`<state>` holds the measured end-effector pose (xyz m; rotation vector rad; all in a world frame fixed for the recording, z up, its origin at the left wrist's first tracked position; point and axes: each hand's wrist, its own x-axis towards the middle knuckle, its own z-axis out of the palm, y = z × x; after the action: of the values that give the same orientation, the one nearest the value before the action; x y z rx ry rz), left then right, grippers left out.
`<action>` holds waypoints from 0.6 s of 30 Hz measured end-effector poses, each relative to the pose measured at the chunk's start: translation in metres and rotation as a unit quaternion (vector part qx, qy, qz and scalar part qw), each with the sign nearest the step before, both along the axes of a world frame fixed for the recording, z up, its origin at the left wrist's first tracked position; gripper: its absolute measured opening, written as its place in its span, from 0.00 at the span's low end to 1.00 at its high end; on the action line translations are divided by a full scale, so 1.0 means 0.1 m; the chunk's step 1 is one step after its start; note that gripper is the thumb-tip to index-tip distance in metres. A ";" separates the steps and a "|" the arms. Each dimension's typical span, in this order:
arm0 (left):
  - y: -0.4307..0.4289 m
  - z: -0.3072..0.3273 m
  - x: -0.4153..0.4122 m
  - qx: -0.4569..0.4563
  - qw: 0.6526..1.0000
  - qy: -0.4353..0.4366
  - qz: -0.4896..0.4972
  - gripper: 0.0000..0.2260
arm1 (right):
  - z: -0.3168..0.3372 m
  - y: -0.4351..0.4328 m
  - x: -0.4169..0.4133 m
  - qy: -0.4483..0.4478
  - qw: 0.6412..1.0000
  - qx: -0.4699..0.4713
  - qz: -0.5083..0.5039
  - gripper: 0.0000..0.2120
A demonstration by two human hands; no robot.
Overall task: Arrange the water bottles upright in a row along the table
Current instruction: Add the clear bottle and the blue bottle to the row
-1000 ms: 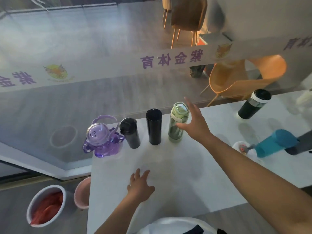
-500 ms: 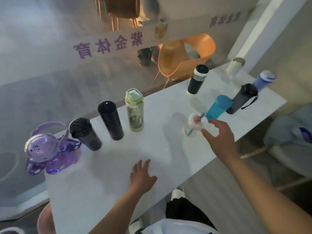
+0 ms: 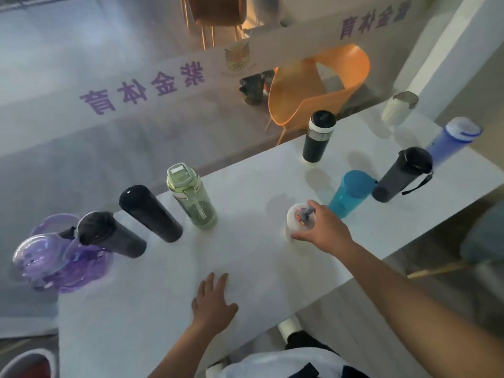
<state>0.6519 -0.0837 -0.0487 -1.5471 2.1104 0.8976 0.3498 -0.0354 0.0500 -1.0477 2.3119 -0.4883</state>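
Along the far left edge of the white table (image 3: pixel 152 309) stand a purple bottle (image 3: pixel 54 257), a dark grey bottle (image 3: pixel 109 236), a black flask (image 3: pixel 150 212) and a green bottle (image 3: pixel 192 196), upright in a row. My right hand (image 3: pixel 324 230) is closed around a small clear white bottle (image 3: pixel 296 222) at mid-table. Behind it stand a teal bottle (image 3: pixel 349 193), a grey bottle with a strap (image 3: pixel 401 174), a black-and-white flask (image 3: pixel 317 136), a blue bottle (image 3: pixel 450 139) and a white bottle (image 3: pixel 398 107). My left hand (image 3: pixel 212 304) lies flat on the table, fingers spread.
A glass wall with purple lettering runs along the table's far edge. An orange chair (image 3: pixel 321 85) stands behind it. A bucket (image 3: pixel 24 364) with something red sits on the floor at the lower left.
My right hand left the green bottle, swung right and closed on the small clear white bottle. The view turned right, showing more bottles. My left hand stayed flat.
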 end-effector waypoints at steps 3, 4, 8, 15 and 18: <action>0.04 0.01 -0.12 -0.006 0.999 0.000 0.054 0.37 | -0.06 -0.10 -0.10 0.009 0.998 -0.013 0.055 0.40; 0.05 0.01 -0.15 -0.010 0.998 -0.001 0.069 0.37 | -0.07 -0.13 -0.12 0.006 0.997 -0.025 0.071 0.40; 0.13 -0.02 -0.17 -0.026 0.991 -0.014 0.130 0.36 | -0.02 -0.44 -0.18 -0.045 0.989 -0.065 0.128 0.42; 0.41 -0.02 -0.11 -0.019 0.988 -0.065 0.140 0.39 | 0.05 -1.39 -0.02 -0.049 0.970 -0.085 0.223 0.38; 0.47 -0.02 -0.14 -0.024 0.987 -0.093 0.126 0.39 | 0.02 -1.65 0.10 -0.041 0.962 -0.089 0.256 0.35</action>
<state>0.6379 -0.0363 -0.0509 -1.8759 1.8475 0.7530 0.3596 -0.2005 0.0520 -1.6148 1.8484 -0.5185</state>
